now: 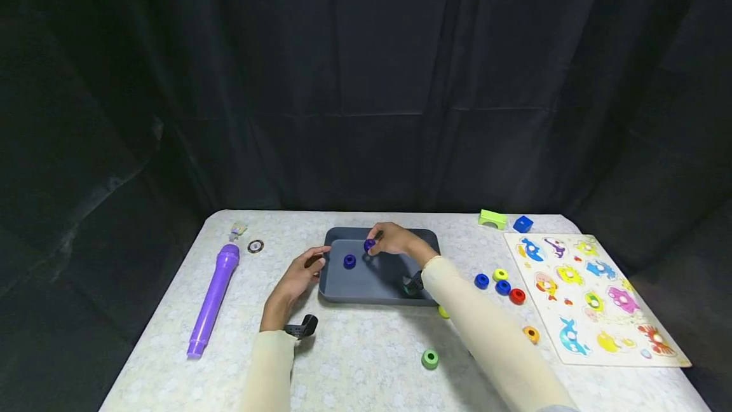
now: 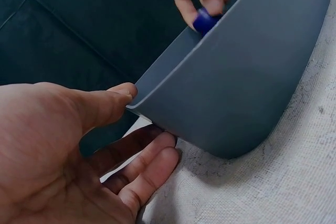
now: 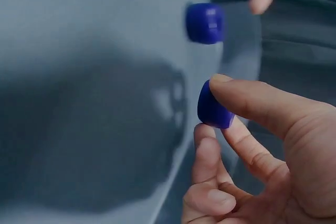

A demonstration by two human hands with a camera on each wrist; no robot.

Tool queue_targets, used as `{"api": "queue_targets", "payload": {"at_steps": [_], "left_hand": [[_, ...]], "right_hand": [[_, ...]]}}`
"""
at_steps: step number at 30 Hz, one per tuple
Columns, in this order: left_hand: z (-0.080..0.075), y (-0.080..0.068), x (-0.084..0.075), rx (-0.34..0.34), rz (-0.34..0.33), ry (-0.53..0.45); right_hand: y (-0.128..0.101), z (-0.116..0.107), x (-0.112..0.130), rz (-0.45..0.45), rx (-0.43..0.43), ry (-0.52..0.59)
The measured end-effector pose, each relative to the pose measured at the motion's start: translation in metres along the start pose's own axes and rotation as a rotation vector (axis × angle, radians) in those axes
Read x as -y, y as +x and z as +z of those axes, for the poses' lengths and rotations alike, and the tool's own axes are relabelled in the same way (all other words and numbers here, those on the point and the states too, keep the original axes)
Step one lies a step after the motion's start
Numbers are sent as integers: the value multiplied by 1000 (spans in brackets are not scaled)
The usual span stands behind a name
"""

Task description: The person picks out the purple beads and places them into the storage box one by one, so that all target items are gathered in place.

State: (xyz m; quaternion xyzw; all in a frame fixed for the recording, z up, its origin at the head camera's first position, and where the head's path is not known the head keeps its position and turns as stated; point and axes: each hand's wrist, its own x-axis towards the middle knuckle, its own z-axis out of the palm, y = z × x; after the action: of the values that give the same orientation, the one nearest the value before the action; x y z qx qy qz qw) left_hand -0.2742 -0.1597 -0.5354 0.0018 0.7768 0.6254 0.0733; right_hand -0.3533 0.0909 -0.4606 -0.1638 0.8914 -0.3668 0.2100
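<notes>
A grey tray (image 1: 372,281) lies in the middle of the table. My left hand (image 1: 316,264) grips its left edge; in the left wrist view the thumb (image 2: 123,92) lies on the rim of the tray (image 2: 252,77) and the fingers (image 2: 155,156) curl beneath the corner. My right hand (image 1: 374,243) hovers over the tray's far left part, pinching a dark blue ring (image 1: 369,245) between thumb and fingers. The right wrist view shows this ring (image 3: 214,107) held just above the tray floor (image 3: 79,77). A second dark blue ring (image 1: 349,261) (image 3: 205,23) lies in the tray.
Left of the tray lie a purple toy microphone (image 1: 213,297) and a small round disc (image 1: 255,246). To the right are several loose coloured rings (image 1: 503,287), a green ring (image 1: 430,358) near the front, an animal puzzle board (image 1: 595,297), a green block (image 1: 492,219) and a blue cube (image 1: 523,224).
</notes>
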Motion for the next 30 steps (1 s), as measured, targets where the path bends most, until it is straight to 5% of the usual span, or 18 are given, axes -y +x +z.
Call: {"api": "queue_targets", "payload": {"at_steps": [8, 14, 22, 30], "left_hand": [[2, -1, 1, -4, -6, -14], [0, -1, 0, -12, 8, -8], [0, -2, 1, 0, -14, -19], [-2, -2, -3, 20, -22, -31]], "right_hand": [[12, 16, -11, 74, 2, -196], [14, 16, -9, 77, 11, -244], [0, -15, -8, 6, 43, -52], [-67, -77, -37, -54, -83, 116]]}}
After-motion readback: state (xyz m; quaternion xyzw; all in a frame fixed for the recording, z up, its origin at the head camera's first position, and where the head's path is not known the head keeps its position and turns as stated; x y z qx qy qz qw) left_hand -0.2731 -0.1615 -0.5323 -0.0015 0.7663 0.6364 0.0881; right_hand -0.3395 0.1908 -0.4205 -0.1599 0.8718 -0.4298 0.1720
